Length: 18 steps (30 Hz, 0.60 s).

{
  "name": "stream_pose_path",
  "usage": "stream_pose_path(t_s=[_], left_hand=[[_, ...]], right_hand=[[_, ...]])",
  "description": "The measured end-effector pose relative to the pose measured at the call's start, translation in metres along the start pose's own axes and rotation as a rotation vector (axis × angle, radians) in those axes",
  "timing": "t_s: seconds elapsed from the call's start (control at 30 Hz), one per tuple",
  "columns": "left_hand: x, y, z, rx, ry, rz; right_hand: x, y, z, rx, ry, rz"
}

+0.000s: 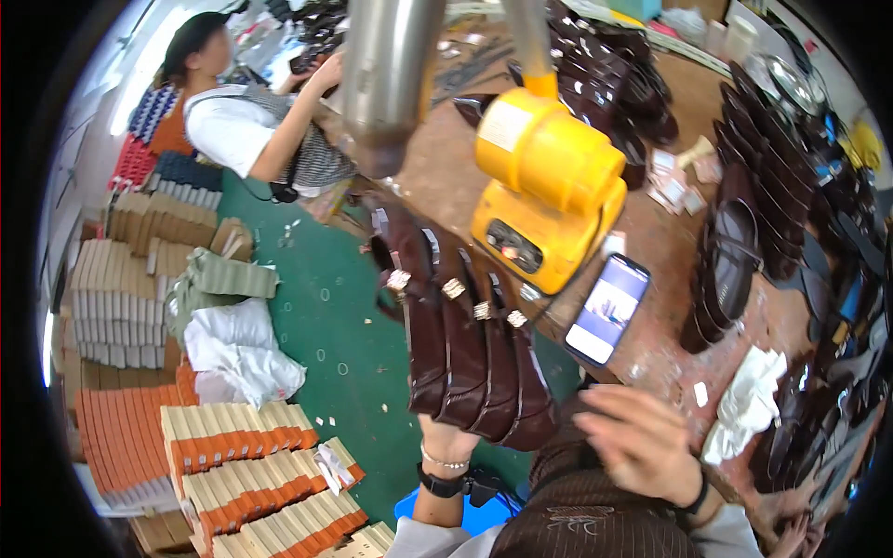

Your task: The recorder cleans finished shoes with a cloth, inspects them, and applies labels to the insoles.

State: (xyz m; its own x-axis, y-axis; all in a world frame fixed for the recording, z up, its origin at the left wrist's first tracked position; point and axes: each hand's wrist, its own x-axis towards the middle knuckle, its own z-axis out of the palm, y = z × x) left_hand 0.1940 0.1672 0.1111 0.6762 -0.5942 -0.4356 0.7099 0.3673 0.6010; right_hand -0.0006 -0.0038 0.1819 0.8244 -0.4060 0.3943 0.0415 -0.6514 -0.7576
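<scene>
Brown tabletop (665,312); at its left edge, four glossy dark shoes (470,358) held in the air, long axis pointing away from the body. Left hand (447,441) grips their near end, fingers hidden; right hand (644,445), blurred, open, is just right of them.

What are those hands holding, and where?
The left hand holds a row of shiny brown shoes from underneath, at their near end; its fingers are hidden. The right hand, blurred, seems to hold nothing.
</scene>
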Motion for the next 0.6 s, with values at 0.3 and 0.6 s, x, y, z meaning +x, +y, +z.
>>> stream_pose_path(t_s=[0.3,0.6], left_hand=[[0.036,0.010,0.056,0.186,-0.098,0.135],[0.066,0.031,0.073,-0.147,-0.085,0.021]], right_hand=[[-0.048,0.029,-0.063,-0.240,0.365,0.571],[-0.065,0.040,-0.073,-0.247,0.365,0.626]])
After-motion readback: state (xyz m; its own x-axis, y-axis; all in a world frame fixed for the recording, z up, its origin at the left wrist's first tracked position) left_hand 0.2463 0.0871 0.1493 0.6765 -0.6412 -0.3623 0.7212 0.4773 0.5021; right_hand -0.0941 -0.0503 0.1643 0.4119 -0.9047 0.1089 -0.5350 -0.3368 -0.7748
